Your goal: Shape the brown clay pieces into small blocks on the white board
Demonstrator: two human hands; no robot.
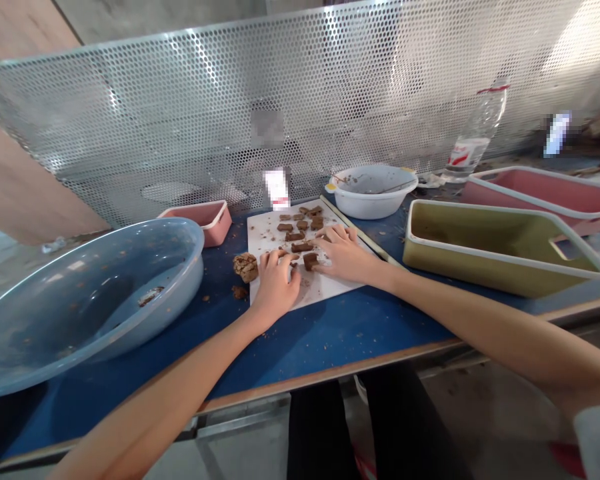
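Observation:
Both of my hands rest at a white board [330,280] that carries several small brown, clay-like pieces. My left hand [274,283] lies over the board's left edge, fingers bent and apart, with part of a small brown piece showing by its fingertips. Just left of it sits a larger cracked brown lump [245,267]. On the other side, my right hand [344,253] has its fingers spread, the thumb close to a blocky brown piece [310,261]. An elongated brown piece [302,247] lies beside its fingertips. Whether either hand presses on a piece is hard to see.
A large blue basin [190,267] stands left, with a small pink container [220,230] behind it. A thin stick [363,233] borders the board. Beyond are a white bowl [373,203], a green bin [480,267], a pink bin [555,190], a plastic bottle [475,137] and a perforated metal screen [190,120].

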